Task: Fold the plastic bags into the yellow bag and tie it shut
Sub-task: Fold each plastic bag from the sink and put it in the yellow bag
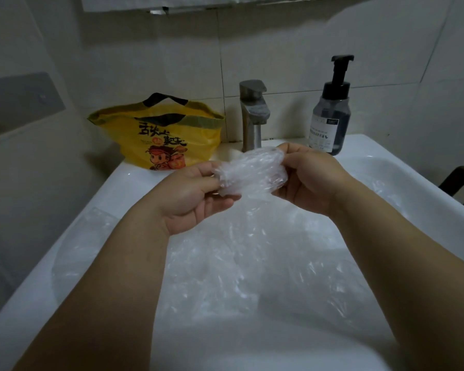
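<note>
Head view. My left hand (196, 192) and right hand (307, 179): each pinches one end of a folded clear bag (249, 171), held above the sink (402, 167). More clear bags (241, 269): loose in the basin. Yellow bag (158, 132): upright, mouth open, on the back left rim beside the tap (253, 113). Soap bottle (331, 111): back right.

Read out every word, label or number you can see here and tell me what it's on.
"舌尖上": top row of big black characters on the yellow bag, my best reading of stylised lettering.
Second row of big characters on that bag: too stylised to read.
Small print under them: too small.
White label on the pump bottle: several lines, too small and blurred.
Clear plastic bag pinched by the left hand and right hand: no print visible.
</note>
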The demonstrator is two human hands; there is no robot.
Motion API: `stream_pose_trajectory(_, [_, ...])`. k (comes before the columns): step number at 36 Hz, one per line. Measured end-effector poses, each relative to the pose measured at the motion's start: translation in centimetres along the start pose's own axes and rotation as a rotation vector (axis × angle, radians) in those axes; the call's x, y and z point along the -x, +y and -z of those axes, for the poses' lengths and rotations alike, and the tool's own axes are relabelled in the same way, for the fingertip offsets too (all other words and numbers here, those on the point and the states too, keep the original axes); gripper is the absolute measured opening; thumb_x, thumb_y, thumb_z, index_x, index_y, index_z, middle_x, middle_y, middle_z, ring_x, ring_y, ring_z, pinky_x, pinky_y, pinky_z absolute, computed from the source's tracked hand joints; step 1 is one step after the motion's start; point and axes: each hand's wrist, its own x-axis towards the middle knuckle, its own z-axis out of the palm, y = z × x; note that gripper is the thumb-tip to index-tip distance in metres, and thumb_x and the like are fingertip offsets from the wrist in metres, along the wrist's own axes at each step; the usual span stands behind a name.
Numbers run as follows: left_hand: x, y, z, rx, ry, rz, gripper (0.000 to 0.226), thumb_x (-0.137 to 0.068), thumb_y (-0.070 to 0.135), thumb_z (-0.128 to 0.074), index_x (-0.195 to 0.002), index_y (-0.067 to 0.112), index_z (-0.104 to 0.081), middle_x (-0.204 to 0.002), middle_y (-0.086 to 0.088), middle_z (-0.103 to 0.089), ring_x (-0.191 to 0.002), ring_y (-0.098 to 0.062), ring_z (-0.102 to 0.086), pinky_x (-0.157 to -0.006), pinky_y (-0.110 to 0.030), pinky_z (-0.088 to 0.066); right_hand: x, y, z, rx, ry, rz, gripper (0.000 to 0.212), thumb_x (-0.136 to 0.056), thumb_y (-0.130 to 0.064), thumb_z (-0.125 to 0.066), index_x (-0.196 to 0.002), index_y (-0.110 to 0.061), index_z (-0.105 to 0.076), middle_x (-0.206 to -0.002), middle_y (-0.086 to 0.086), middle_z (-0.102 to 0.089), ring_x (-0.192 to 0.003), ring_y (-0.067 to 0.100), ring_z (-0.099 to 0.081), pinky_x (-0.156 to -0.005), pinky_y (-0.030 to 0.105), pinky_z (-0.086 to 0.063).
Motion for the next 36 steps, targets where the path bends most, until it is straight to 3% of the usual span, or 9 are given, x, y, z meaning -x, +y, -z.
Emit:
stream_pose_trajectory(3, [0.1,0.2,-0.1,-0.003,-0.019,0.002,0.025,-0.098,-0.007,-0.038,-0.098,0.007,-0.058,-0.067,-0.011,-0.070,-0.058,-0.016,-0.070,-0.048,-0.019,-0.055,0.1,-0.1,-0.2,0.007,0.045,0.031,0.029,-0.093,0.006,-0.036,-0.077,-0.007,-0.056,-0.082,0.013,-0.064,-0.077,0.026,-0.062,-0.082,0.039,-0.055])
stream_pose_trajectory(7, [0.2,0.1,-0.4,-0.004,0.004,-0.051,0.028,-0.096,-0.013,-0.037,-0.094,0.005,-0.059,-0.068,-0.010,-0.071,-0.057,-0.014,-0.069,-0.048,-0.018,-0.055,0.3,-0.2,-0.5,-0.031,0.051,0.025,0.026,-0.091,-0.001,-0.035,-0.074,-0.005,-0.055,-0.084,0.017,-0.059,-0.083,0.034,-0.056,-0.081,0.042,-0.051])
stream_pose_trajectory(13, [-0.3,-0.3,-0.6,-0.129,0.117,-0.122,0.031,-0.093,-0.014,-0.045,-0.081,0.010,-0.061,-0.060,-0.001,-0.068,-0.053,-0.008,-0.066,-0.047,-0.017,-0.053,0.2,-0.3,-0.1,0.124,-0.059,-0.071,0.048,-0.091,-0.052,-0.045,-0.091,-0.011,-0.068,-0.090,0.009,-0.068,-0.081,0.027,-0.064,-0.070,0.037,-0.055])
stream_pose_trajectory(17, [-0.4,-0.3,-0.6,-0.160,0.140,-0.162,0.031,-0.093,-0.015,-0.044,-0.081,0.009,-0.060,-0.065,-0.001,-0.068,-0.063,-0.011,-0.065,-0.053,-0.018,-0.055,0.3,0.1,-0.4,0.192,-0.092,-0.181,0.041,-0.094,-0.042,-0.049,-0.093,-0.006,-0.068,-0.087,0.012,-0.061,-0.072,0.024,-0.058,-0.076,0.040,-0.057])
stream_pose_trajectory(19, [-0.2,-0.2,-0.7,-0.134,0.111,-0.157,0.029,-0.094,-0.012,-0.042,-0.085,0.007,-0.061,-0.076,-0.006,-0.068,-0.069,-0.014,-0.065,-0.055,-0.020,-0.056,0.3,0.1,-0.5,0.196,-0.086,-0.154,0.034,-0.093,-0.032,-0.055,-0.105,-0.002,-0.066,-0.088,0.012,-0.063,-0.070,0.018,-0.061,-0.069,0.032,-0.059])
stream_pose_trajectory(22, [0.3,0.1,-0.7,-0.039,0.081,-0.123,0.025,-0.094,-0.003,-0.039,-0.086,0.003,-0.062,-0.085,-0.014,-0.064,-0.072,-0.020,-0.065,-0.056,-0.025,-0.057,0.4,0.1,-0.4,0.210,-0.037,-0.060,0.019,-0.090,-0.014,-0.060,-0.099,0.002,-0.067,-0.087,0.013,-0.068,-0.068,0.016,-0.065,-0.062,0.023,-0.057])
stream_pose_trajectory(27, [-0.2,-0.1,-0.4,-0.180,0.198,-0.095,0.053,-0.098,0.034,-0.050,-0.052,0.012,-0.067,-0.063,-0.003,-0.066,-0.065,-0.016,-0.064,-0.064,-0.030,-0.054,0.6,0.2,-0.6,0.338,-0.038,0.001,0.006,-0.082,-0.002,-0.066,-0.087,-0.002,-0.070,-0.093,0.009,-0.071,-0.076,0.017,-0.069,-0.065,0.024,-0.058])
stream_pose_trajectory(31, [-0.4,-0.7,-0.5,-0.346,0.217,-0.144,0.020,-0.084,0.021,-0.072,-0.072,0.006,-0.066,-0.073,-0.004,-0.070,-0.078,-0.016,-0.067,-0.068,-0.026,-0.058,0.6,0.2,-0.7,0.412,-0.034,0.027,0.018,-0.078,0.007,-0.068,-0.091,-0.005,-0.067,-0.100,0.011,-0.068,-0.088,0.024,-0.068,-0.078,0.031,-0.058])
stream_pose_trajectory(36, [-0.2,-0.8,-0.5,-0.443,0.206,-0.192,0.015,-0.074,0.002,-0.078,-0.075,0.010,-0.065,-0.079,-0.005,-0.067,-0.076,-0.017,-0.066,-0.070,-0.026,-0.058,0.5,0.2,-0.6,0.484,-0.023,0.040,0.033,-0.076,0.010,-0.069,-0.099,-0.014,-0.066,-0.111,0.004,-0.064,-0.097,0.023,-0.066,-0.076,0.024,-0.058])
